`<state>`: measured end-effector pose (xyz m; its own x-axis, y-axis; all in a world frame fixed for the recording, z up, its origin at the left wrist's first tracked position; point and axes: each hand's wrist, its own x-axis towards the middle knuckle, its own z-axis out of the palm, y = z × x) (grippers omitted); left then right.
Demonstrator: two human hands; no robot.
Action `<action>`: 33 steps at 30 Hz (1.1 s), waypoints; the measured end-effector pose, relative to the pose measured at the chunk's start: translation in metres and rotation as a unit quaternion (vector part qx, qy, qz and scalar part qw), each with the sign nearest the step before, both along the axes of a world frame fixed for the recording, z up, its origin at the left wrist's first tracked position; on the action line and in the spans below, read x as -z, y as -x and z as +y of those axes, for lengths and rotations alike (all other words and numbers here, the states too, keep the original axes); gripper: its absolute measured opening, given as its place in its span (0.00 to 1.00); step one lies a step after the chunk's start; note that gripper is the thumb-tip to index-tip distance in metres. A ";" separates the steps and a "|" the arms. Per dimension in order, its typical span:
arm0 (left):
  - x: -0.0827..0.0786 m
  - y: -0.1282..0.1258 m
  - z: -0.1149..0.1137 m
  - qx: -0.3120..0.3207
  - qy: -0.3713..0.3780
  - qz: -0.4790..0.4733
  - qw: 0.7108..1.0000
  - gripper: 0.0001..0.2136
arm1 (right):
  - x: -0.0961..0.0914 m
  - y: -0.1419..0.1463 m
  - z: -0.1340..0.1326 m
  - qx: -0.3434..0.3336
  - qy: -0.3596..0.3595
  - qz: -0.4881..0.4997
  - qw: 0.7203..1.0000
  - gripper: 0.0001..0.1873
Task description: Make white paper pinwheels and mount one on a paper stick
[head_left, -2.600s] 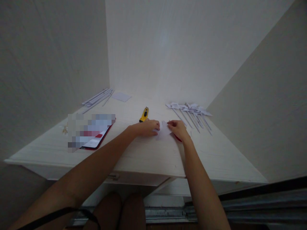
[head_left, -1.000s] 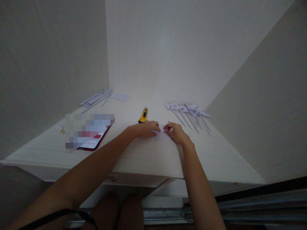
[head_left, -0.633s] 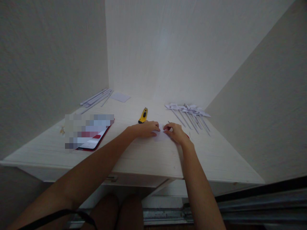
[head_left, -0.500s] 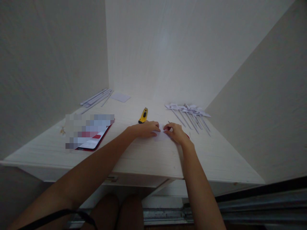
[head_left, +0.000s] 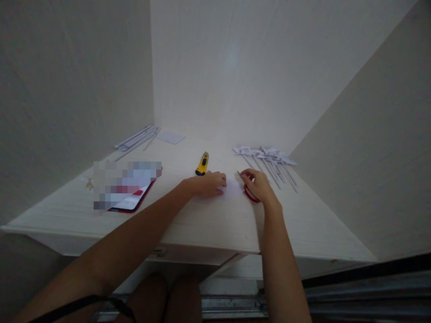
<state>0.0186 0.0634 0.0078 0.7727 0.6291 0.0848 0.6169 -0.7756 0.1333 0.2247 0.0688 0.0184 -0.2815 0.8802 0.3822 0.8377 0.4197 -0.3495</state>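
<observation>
My left hand (head_left: 208,183) lies on the white table (head_left: 202,220), its fingers pressed together on the left edge of a small white paper (head_left: 232,188). My right hand (head_left: 257,185) sits just right of the paper with its fingers curled round the red handles of a pair of scissors (head_left: 248,193), whose thin metal tip shows above the fingers. The paper lies flat between the two hands.
A yellow utility knife (head_left: 202,163) lies just beyond my left hand. Several small paper pinwheels on sticks (head_left: 269,159) lie at the back right. A blurred red-edged tablet (head_left: 126,186) is at the left. White sticks (head_left: 136,138) and a paper square (head_left: 170,137) lie in the back corner.
My right hand has left the paper's right edge, moved a little to the right and closed on the red-handled scissors. The paper now lies flat. My left hand has stayed in place.
</observation>
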 end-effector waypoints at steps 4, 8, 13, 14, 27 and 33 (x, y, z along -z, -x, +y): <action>0.000 -0.008 -0.006 -0.016 -0.055 0.032 0.998 0.16 | -0.006 -0.005 -0.004 0.100 0.004 -0.034 0.994 0.14; -0.002 -0.016 -0.013 -0.029 -0.096 0.061 0.993 0.23 | -0.004 -0.003 -0.005 0.131 0.021 -0.061 0.989 0.13; -0.002 -0.020 -0.016 -0.039 -0.091 0.061 0.993 0.23 | 0.007 0.008 -0.002 0.150 0.016 -0.101 0.983 0.13; -0.001 -0.020 -0.016 -0.040 -0.092 0.054 0.994 0.23 | 0.009 0.011 -0.002 0.146 0.008 -0.100 0.984 0.12; 0.004 -0.014 -0.006 -0.061 -0.028 -0.006 0.998 0.21 | 0.018 0.026 0.000 0.172 0.053 -0.032 0.983 0.08; 0.004 -0.013 -0.005 -0.067 -0.009 -0.016 0.998 0.19 | 0.019 0.025 0.001 0.131 0.033 -0.033 0.990 0.08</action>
<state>0.0313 0.0580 0.0042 0.6789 0.7242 0.1207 0.7103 -0.6895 0.1416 0.2000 0.0701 -0.0005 -0.0632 0.9486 0.3102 0.9366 0.1637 -0.3097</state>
